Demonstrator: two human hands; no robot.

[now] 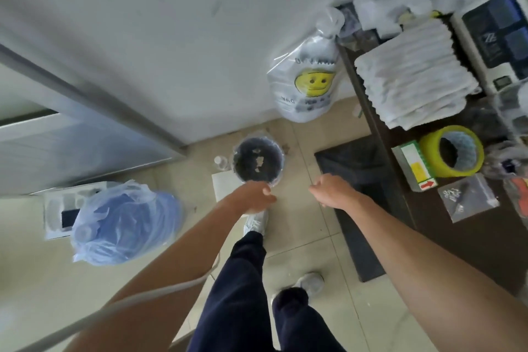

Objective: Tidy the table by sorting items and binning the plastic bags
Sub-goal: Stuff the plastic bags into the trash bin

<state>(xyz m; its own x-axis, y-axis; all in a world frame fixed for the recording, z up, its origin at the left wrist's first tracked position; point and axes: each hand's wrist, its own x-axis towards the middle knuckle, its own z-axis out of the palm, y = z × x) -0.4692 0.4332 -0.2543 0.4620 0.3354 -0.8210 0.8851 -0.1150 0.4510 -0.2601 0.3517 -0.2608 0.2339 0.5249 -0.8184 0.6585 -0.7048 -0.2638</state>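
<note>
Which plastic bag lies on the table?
The small clear bag; the smiley bag hangs at the table edge, the blue bag sits on the floor.

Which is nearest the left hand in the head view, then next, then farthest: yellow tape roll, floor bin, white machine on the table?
1. Floor bin, right at the left hand.
2. Yellow tape roll, on the table to the right.
3. White machine, at the table's far end.
</note>
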